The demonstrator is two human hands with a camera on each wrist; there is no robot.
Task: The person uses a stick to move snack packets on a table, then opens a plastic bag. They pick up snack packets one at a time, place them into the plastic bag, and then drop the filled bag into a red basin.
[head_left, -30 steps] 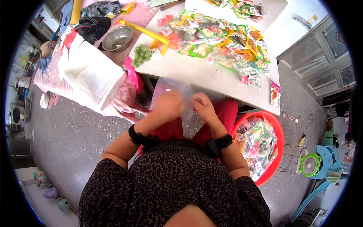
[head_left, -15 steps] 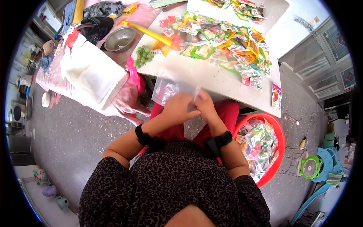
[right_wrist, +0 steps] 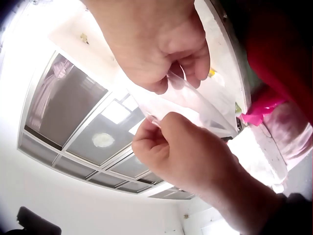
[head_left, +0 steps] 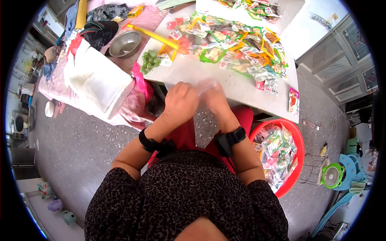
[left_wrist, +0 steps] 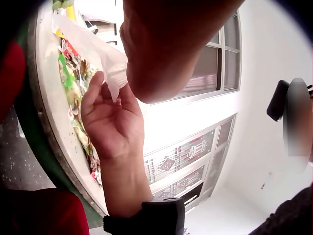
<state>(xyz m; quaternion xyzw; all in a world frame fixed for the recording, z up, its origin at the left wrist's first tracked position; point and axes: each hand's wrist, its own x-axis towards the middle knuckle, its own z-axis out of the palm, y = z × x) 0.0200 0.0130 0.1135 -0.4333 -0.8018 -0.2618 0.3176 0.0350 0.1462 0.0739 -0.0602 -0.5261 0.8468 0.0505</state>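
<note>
Between the two hands, near the table's front edge, is a clear plastic bag (head_left: 206, 86), blurred in the head view. My left hand (head_left: 181, 103) pinches one side of its edge; in the right wrist view that left hand (right_wrist: 183, 149) has its thumb and curled finger on the film. The right hand (head_left: 217, 99) grips the other side. Seen from the left wrist, the right hand (left_wrist: 115, 117) holds the whitish film (left_wrist: 110, 58) between thumb and fingers. The bag looks thin, and nothing shows inside it.
Packed food pouches (head_left: 225, 36) cover the table's far part. A red tub (head_left: 297, 152) full of packets stands at the right. Grapes (head_left: 150, 61), a yellow-orange stick (head_left: 157, 37), a metal bowl (head_left: 125, 43) and a white foam box (head_left: 96, 78) are at the left.
Both hands have lifted slightly away from the body toward the table edge. The bag, earlier hanging spread at the left hand's side, now shows mostly between and beyond the hands.
</note>
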